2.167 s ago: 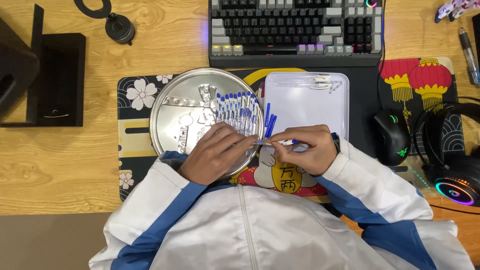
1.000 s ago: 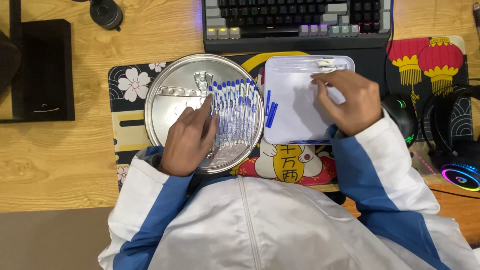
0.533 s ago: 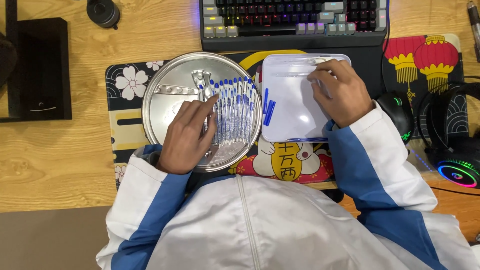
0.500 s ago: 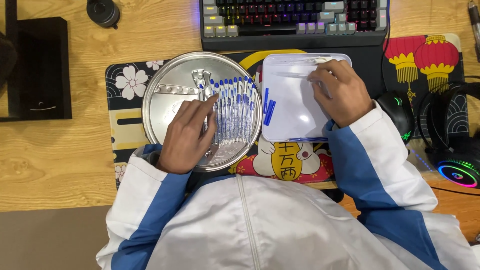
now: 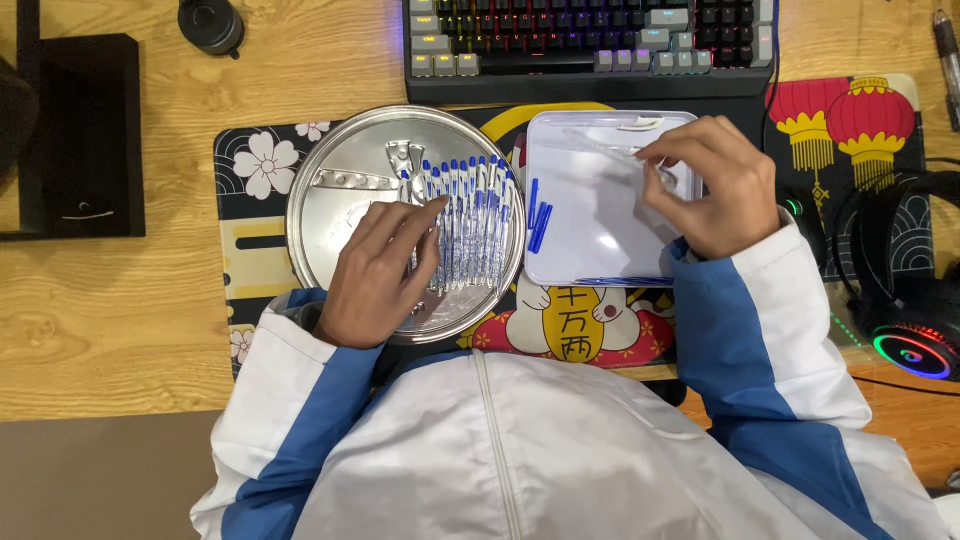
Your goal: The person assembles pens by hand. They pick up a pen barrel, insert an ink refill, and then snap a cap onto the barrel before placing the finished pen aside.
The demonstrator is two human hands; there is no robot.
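Though partly covered by fingers, readable as one close row: blue-capped pens [image 5: 470,215], laid side by side across the right half of the round metal tray [image 5: 335,215], caps toward its far rim. Left hand [image 5: 380,270] spread flat and unclenched on the near ends of that row, gripping nothing. Just right of the tray, touching its rim: white rectangular tray [image 5: 600,240], with three loose blue caps [image 5: 538,215] near the side closest to the metal tray. Right hand [image 5: 715,185] over the far right corner of the white tray, fingertips pinched on a thin clear pen barrel [image 5: 610,148] slanting back toward the metal tray. Judged from the layout: only a small part handled, namely the few caps and the one barrel to the right; by far the larger share lined up in the metal tray and untouched. Beneath both trays, a printed desk mat [image 5: 250,200]. Beyond the metal tray, a backlit keyboard [image 5: 590,40]; well to its right, a mouse [image 5: 800,215] mostly hidden behind the right wrist, then headphones [image 5: 910,300]. Well to its left, a black box [image 5: 80,135]. Between the two trays, nothing in the way; only the white tray crowded, by keyboard and mouse.
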